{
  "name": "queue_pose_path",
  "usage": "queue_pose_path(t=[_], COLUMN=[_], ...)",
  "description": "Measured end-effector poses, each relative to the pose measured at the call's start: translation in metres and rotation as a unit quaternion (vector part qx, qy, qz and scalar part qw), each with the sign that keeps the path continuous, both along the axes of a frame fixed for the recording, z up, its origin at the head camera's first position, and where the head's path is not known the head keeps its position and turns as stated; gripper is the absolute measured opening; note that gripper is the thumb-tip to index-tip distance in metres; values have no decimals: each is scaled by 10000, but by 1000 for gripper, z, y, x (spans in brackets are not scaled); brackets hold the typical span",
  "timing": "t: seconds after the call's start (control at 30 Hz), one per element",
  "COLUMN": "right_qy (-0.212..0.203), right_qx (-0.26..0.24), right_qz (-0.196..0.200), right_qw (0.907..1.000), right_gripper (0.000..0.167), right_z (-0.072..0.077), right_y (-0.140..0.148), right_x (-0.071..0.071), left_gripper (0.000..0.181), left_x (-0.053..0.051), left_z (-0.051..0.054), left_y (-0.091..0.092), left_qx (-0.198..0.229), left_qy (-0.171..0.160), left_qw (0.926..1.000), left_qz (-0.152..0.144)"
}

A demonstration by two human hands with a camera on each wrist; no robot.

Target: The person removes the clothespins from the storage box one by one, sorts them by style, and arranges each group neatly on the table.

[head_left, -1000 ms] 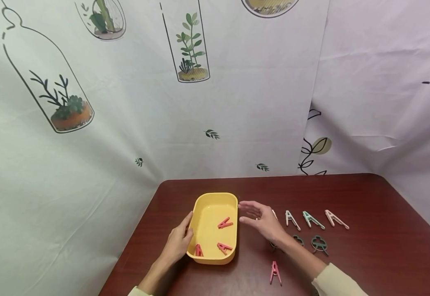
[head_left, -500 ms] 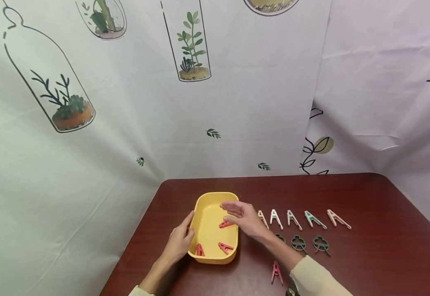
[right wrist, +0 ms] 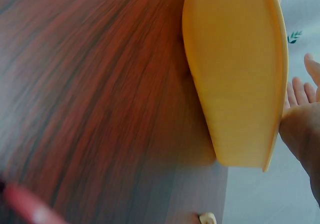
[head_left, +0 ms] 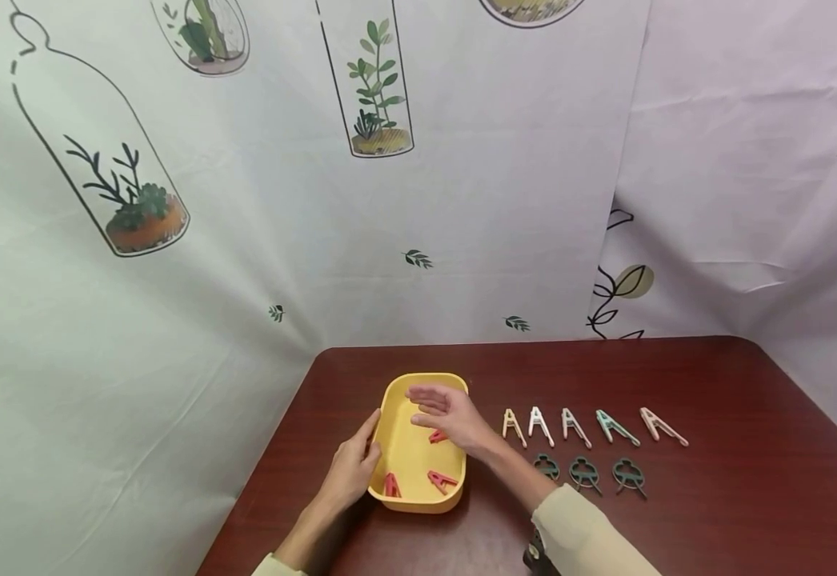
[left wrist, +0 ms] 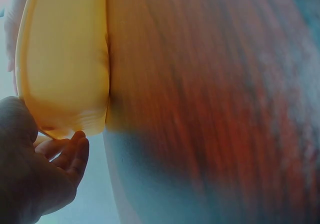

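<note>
My left hand (head_left: 346, 472) grips the left rim of a yellow plastic tub (head_left: 404, 506); the left wrist view shows its thumb and fingers at the tub wall (left wrist: 65, 59). Over the tub's right side hovers my right hand (head_left: 450, 416), fingers loosely extended and holding nothing. Inside the tub lie a red clothespin (head_left: 393, 486) at the near left, another red clothespin (head_left: 441, 481) at the near right, and a third red clothespin (head_left: 437, 436) partly covered by my right hand. In the right wrist view the right hand (right wrist: 305, 114) appears beyond the tub's edge.
Right of the tub, a row holds a yellow clothespin (head_left: 514, 427), a white one, a pale one, a green clothespin (head_left: 616, 428) and a pink clothespin (head_left: 663, 426). Nearer lie dark green clover-shaped clips (head_left: 584, 474). A black object (head_left: 534, 552) shows beside my right sleeve.
My right hand has moved left from beside the tub to over it. My forearm now covers the red clothespin on the table. The left hand keeps its grip.
</note>
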State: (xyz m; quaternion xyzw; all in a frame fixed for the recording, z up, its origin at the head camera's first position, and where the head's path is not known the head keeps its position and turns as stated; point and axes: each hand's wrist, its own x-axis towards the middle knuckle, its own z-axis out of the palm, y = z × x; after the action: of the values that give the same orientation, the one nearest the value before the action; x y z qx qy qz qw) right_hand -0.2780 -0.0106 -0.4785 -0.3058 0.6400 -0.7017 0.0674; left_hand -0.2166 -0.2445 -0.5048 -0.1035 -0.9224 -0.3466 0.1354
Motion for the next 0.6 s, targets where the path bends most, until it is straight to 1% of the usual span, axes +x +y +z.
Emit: queue_pose_path(t=[0.1, 0.2, 0.3, 0.4, 0.6], right_qy=[-281, -603, -918, -1155, -1168], right_qx=[-44, 24, 248, 550, 1093], right_qz=[234, 523, 765, 895, 1111], right_qw=[9993, 9968, 9925, 9877, 9809], right_gripper=[46, 44, 40, 36, 29], right_z=[0, -1, 0, 0, -2], right_y=[-5, -9, -12, -16, -25], right_x=[0, 1, 3, 4, 7], left_gripper=[55, 55, 56, 56, 56], left_x=[0, 0, 0, 0, 1], left_z=[1, 1, 2, 1, 1], left_y=[1, 0, 0, 0, -1], left_qx=[49, 35, 20, -8, -38], left_qy=[-99, -81, -41, 7, 98], left_qw=[9999, 9999, 9999, 10000, 9999], left_qz=[6, -62, -91, -77, -109])
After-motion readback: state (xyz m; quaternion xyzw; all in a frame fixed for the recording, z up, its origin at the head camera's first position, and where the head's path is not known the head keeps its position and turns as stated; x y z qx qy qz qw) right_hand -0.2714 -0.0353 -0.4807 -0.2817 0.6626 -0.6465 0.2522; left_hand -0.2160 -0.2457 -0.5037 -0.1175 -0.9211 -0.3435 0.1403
